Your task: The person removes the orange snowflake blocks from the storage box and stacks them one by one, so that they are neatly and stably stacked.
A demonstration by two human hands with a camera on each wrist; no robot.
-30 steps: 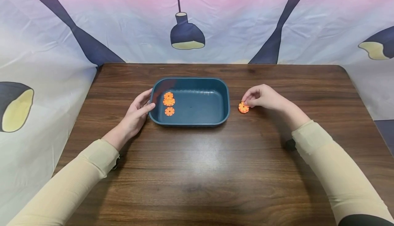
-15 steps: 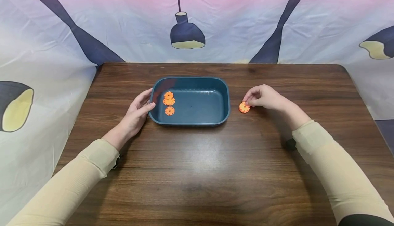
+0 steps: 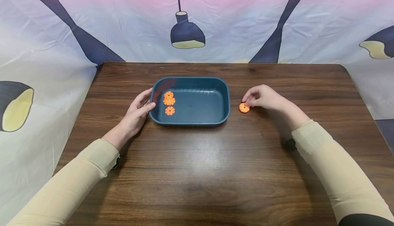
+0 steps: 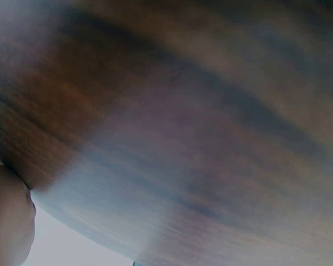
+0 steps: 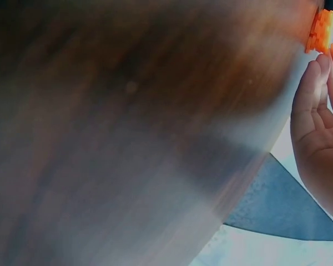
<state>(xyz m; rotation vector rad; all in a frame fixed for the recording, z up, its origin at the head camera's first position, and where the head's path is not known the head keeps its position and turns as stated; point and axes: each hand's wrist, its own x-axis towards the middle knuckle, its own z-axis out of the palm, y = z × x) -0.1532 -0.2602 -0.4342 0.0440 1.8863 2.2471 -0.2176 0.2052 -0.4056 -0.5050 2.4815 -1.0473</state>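
My left hand point(image 3: 135, 113) holds the left end of a dark blue rectangular plastic tray point(image 3: 191, 123), thumb over the rim and fingers along the outer wall. Inside it, toward the left, lie several orange notched plastic discs point(image 3: 169, 111), some overlapping. To the right of the tray, my right hand point(image 3: 264, 97) pinches a small stack of the same orange notched discs point(image 3: 244, 108) between thumb and fingers, low over the table. In the right wrist view this stack point(image 5: 323, 30) shows edge-on at the fingertips. The left wrist view catches mostly blurred table and a bit of the hand.
The brown wood-grain table point(image 3: 197, 171) has rounded far corners. A hanging cloth point(image 3: 221, 20) printed with lamps stands behind its far edge and along the left side.
Hardly anything differs. Both hands, the tray and the discs stay in place, apart from a very slight shift of the whole view.
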